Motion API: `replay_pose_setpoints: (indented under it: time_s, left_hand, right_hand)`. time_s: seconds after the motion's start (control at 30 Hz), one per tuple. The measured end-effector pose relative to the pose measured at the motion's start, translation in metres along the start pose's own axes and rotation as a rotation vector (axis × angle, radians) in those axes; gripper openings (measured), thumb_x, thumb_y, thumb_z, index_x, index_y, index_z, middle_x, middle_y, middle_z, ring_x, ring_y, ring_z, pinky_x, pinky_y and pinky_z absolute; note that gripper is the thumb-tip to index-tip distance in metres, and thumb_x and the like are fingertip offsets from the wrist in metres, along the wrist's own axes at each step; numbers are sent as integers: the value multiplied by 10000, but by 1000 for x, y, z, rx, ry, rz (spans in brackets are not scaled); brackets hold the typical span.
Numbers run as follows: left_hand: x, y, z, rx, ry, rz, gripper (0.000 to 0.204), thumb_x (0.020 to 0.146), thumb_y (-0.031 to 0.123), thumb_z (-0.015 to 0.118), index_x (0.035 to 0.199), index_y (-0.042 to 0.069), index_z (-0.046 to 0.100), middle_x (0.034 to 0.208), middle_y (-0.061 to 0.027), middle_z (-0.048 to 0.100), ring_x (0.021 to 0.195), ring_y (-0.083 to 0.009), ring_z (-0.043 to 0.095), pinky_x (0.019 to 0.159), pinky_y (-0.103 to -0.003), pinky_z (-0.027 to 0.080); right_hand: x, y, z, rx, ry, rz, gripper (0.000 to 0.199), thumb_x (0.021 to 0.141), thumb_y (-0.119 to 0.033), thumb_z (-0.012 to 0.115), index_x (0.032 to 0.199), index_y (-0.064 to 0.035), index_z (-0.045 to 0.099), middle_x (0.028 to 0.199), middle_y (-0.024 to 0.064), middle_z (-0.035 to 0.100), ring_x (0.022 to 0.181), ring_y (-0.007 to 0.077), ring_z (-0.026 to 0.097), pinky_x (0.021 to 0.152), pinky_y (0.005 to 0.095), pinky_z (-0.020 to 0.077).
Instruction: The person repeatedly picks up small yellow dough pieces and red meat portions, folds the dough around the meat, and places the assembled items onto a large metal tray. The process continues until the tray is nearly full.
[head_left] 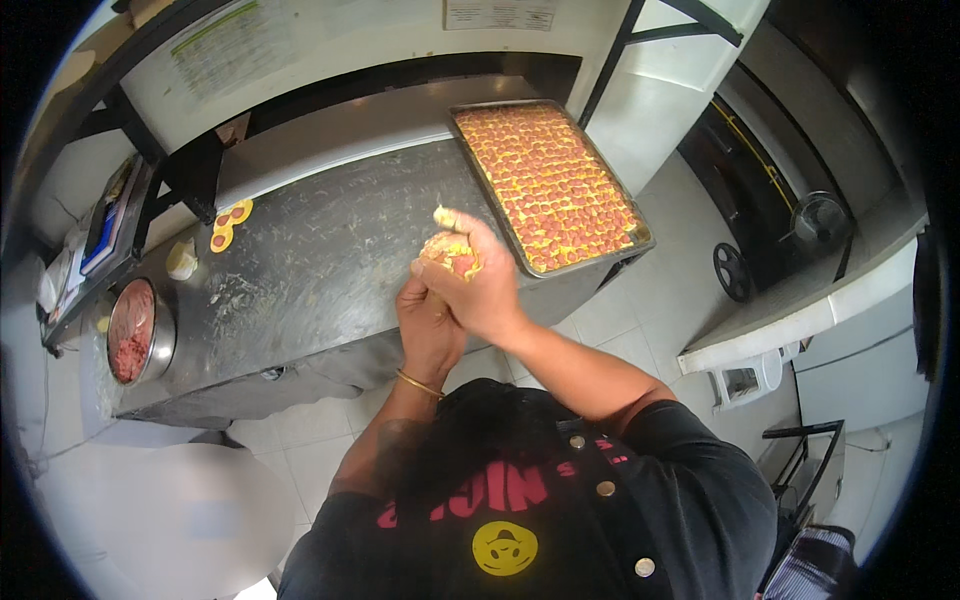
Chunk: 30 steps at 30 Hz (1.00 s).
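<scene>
Right hand: The right hand (485, 285) is curled around a pink-and-yellow lump (452, 256), with one digit standing up and yellow smears at its tip.
Left hand: The left hand (432, 325) is pressed against the right one on its near left side; its fingers are partly hidden, so I cannot tell whether they grip the lump too.
Lump: It sits in the right palm, above the near edge of the table (340, 220) and left of the tray.
Bracelet: A thin gold-coloured bracelet (420, 384) circles the left wrist.
Tray: A large metal tray (596, 258) lies at the right end of the table, its near right corner close to the table's edge.
Pieces: Close rows of small pink rounds (545, 180) with yellow between them cover the tray.
Bowl: A metal bowl (163, 340) stands at the near left end of the table, holding pink minced filling (133, 345).
Discs: Three yellow discs (222, 238) with pink centres lie at the far left, touching or overlapping.
Small lump: A pale yellow lump (183, 260) rests between the discs and the bowl.
Shelf: At the far left, a blue book (103, 238) lies on a shelf among papers.
Floor: Light tiles (612, 308) show right of the table, with a white stool (748, 378) farther right.
Shirt: The black shirt (400, 560) carries a yellow smiling face (505, 548).
</scene>
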<state>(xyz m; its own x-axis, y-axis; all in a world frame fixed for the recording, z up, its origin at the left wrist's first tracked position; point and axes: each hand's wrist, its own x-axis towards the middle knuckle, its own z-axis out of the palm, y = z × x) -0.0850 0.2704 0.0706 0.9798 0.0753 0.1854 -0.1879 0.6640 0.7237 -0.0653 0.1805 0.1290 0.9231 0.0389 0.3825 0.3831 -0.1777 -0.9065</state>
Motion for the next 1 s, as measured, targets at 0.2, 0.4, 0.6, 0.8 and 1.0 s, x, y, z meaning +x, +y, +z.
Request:
replay_pose_setpoints:
  time_s: [0.2, 0.4, 0.6, 0.8, 1.0]
  left_hand:
    - [-9, -30, 10, -164, 62, -148, 162, 1016, 27, 627, 1166, 22, 690, 1176, -63, 721, 1037, -168, 692, 937, -328, 560]
    - [-24, -50, 11, -188, -52, -320, 183, 1018, 87, 655, 1196, 47, 672, 1218, -56, 699, 1057, -166, 681, 923, -344, 560]
    - [-16, -95, 27, -128, -143, -388, 186, 1029, 86, 634, 1201, 36, 683, 1238, -60, 698, 1104, -173, 664, 947, -366, 542]
    - [9, -104, 125, -245, -38, -661, 506, 1096, 398, 464, 1441, 36, 543, 1447, -138, 594, 1325, -277, 564, 1101, -460, 436]
    - [23, -164, 175, -196, 55, -768, 705, 1091, 553, 413, 1538, 9, 424, 1510, -187, 547, 1393, -338, 520, 1175, -518, 372]
  right_hand:
    - [-16, 41, -19, 115, 118, 104, 479, 835, -113, 828, 1235, -31, 578, 1021, 86, 739, 919, 160, 692, 826, 341, 569]
    - [-35, 52, -66, 186, 3, 175, 419, 821, -136, 834, 1118, -41, 554, 901, 78, 661, 829, 189, 635, 767, 357, 547]
    - [-26, 72, -124, 44, -85, 62, 371, 836, -114, 827, 1084, -42, 560, 924, 49, 634, 853, 130, 612, 739, 330, 530]
    - [-4, 106, -209, 8, 23, -163, 245, 801, -116, 807, 946, -61, 617, 907, 110, 667, 810, 274, 678, 712, 387, 553]
    - [-4, 148, -301, -110, -124, -149, 350, 814, -175, 817, 1113, -48, 687, 1055, 150, 682, 961, 333, 689, 832, 438, 556]
